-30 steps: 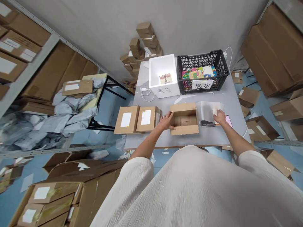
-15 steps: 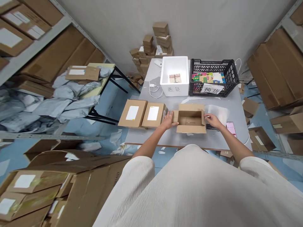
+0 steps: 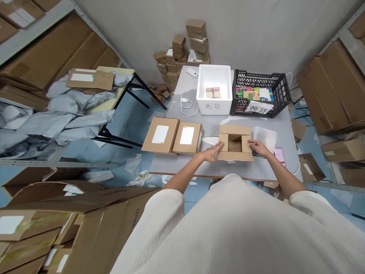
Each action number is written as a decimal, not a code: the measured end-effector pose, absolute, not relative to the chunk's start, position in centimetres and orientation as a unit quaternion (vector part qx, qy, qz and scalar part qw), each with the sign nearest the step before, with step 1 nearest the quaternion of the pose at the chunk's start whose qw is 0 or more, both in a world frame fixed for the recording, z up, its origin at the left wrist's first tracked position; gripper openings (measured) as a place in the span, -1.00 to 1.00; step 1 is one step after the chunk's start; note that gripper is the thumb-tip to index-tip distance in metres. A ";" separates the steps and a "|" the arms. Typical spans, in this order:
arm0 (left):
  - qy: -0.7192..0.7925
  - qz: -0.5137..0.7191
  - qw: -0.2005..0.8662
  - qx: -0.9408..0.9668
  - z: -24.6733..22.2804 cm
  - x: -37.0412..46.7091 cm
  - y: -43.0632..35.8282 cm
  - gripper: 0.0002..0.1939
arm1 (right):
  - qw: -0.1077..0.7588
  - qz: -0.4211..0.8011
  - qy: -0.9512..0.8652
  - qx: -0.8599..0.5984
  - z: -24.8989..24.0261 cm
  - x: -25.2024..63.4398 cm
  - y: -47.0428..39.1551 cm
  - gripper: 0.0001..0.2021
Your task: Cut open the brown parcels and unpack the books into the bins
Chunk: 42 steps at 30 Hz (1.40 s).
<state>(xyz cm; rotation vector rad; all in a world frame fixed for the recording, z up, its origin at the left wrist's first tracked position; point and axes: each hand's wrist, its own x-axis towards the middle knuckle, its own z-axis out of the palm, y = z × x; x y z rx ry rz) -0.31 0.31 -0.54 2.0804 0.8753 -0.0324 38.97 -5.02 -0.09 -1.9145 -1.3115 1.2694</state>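
An open cardboard box (image 3: 236,156) stands on the grey table, its two side flaps folded inward and its front and back flaps spread out. The part of its inside that shows holds nothing. My left hand (image 3: 212,153) lies with stretched fingers against the left side flap. At the right side flap, my right hand (image 3: 259,147) has its fingers bent and pressed together on the flap's edge. A clear plastic sheet or bag (image 3: 265,135) lies just right of the box, with a dark flat thing partly hidden beside the right hand. A pink phone-like thing (image 3: 280,155) lies farther right.
Two closed, labelled boxes (image 3: 186,137) sit to the left on the table (image 3: 182,163). Behind stand a white foam box (image 3: 213,108) with a booklet inside and a black crate (image 3: 261,109) of colourful books. Grey parcels (image 3: 68,102) and cardboard-filled shelves flank the table.
Both side flaps of the box have folded inward over the opening. My left hand has moved along with the left flap, away from the closed boxes. The view has shifted slightly.
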 end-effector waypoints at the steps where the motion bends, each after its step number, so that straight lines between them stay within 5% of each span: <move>1: 0.347 -0.022 0.416 0.840 -0.6 -0.3 0.3 0.41 | 0.247 0.468 -0.477 -0.702 0.0 39.0 -5.0 -0.58; 4: 0.354 -0.008 0.417 0.837 -0.5 -0.3 0.4 0.38 | 0.251 0.473 -0.462 -0.707 0.3 38.9 -5.1 -0.52; 9: 0.424 0.102 0.492 0.753 -0.2 0.4 1.1 -0.05 | 0.257 0.475 -0.432 -0.722 0.7 38.5 -5.1 -0.42; 14: 0.507 0.166 0.425 0.731 -0.2 2.6 1.3 -0.23 | 0.280 0.473 -0.446 -0.707 1.0 38.3 -5.0 -0.42; 29: 0.527 0.225 0.299 0.763 2.7 0.6 6.0 -0.30 | 0.334 0.401 -0.533 -0.666 1.2 34.4 3.0 -0.40; 42: 0.593 0.119 0.279 0.746 0.9 -1.2 10.2 -0.30 | 0.339 0.440 -0.504 -0.662 -3.7 29.3 8.4 -0.46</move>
